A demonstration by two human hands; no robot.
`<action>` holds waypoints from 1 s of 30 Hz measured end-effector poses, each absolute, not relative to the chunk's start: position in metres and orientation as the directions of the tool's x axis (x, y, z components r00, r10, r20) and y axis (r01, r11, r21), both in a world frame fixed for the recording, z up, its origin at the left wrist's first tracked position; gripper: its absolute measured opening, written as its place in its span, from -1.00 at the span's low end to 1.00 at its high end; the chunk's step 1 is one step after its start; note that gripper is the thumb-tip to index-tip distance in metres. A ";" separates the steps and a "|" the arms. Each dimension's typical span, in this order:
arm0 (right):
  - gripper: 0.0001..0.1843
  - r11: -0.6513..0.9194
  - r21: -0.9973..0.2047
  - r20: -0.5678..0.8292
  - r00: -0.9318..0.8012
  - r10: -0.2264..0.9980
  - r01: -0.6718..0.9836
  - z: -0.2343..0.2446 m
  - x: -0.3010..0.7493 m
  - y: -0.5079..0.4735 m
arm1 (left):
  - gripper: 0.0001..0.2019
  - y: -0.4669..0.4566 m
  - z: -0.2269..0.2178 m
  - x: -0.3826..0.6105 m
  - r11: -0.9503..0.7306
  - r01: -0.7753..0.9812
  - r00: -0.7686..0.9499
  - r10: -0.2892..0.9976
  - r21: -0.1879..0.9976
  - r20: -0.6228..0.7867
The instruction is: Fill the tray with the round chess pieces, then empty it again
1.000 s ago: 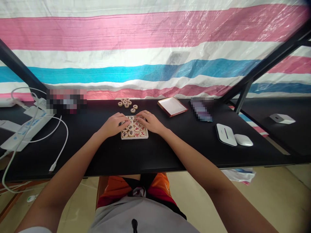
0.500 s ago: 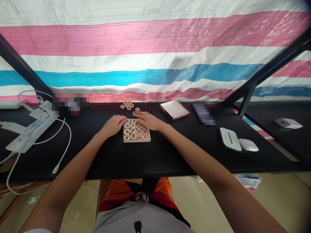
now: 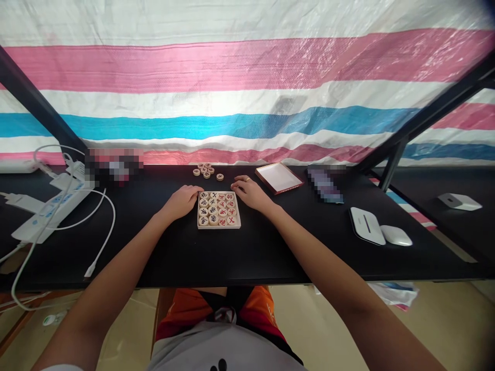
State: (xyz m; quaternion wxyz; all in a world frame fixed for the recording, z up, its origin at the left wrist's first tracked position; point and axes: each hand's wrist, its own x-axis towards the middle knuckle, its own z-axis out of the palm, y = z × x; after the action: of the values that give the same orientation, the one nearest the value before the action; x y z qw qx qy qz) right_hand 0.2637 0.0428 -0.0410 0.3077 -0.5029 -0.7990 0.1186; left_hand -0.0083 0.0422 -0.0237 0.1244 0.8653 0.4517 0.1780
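Observation:
A shallow pale box [image 3: 218, 226] on the black desk holds rows of round Chinese chess pieces [image 3: 221, 204], with black characters on the left and red ones on the right. My left hand [image 3: 181, 203] is at the box's back left corner, its fingers together and touching the rim. At the back right corner is my right hand [image 3: 250, 195], fingers curled inward and a ring on one of them. Whatever its fingertips may hold is hidden. Behind the box lies a cluster of loose chess pieces [image 3: 206, 175], with a single chess piece [image 3: 220, 177] slightly apart.
An open box lid [image 3: 279, 178] lies at the back right, beside a blurred phone-like object [image 3: 325, 184]. Further right are a white flat device [image 3: 366, 224] and a white mouse [image 3: 397, 235]. A power strip [image 3: 50, 214] with white cables occupies the left. Striped sheeting [image 3: 247, 123] hangs behind.
My right hand has drawn back rightward from over the box to its back right corner, uncovering the upper pieces. The piece by its fingertips is no longer visible there. My left hand stays put.

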 end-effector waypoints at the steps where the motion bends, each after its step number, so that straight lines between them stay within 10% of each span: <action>1: -0.76 0.462 -0.506 0.379 -0.294 0.878 0.728 -0.043 0.267 0.043 | -0.65 0.042 -0.024 -0.008 -0.561 0.735 0.529 0.826 0.380 0.196; 30: -0.72 0.612 -0.505 0.462 -0.409 0.787 0.609 -0.031 0.242 0.016 | -0.63 0.037 -0.020 -0.009 -0.555 0.743 0.529 0.830 0.375 0.179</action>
State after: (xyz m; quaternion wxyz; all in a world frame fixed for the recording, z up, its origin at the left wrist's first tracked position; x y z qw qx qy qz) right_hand 0.2417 0.0161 -0.0308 0.3445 -0.4208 -0.8292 0.1294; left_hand -0.0093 0.0372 -0.0201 0.1273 0.8650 0.4544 0.1704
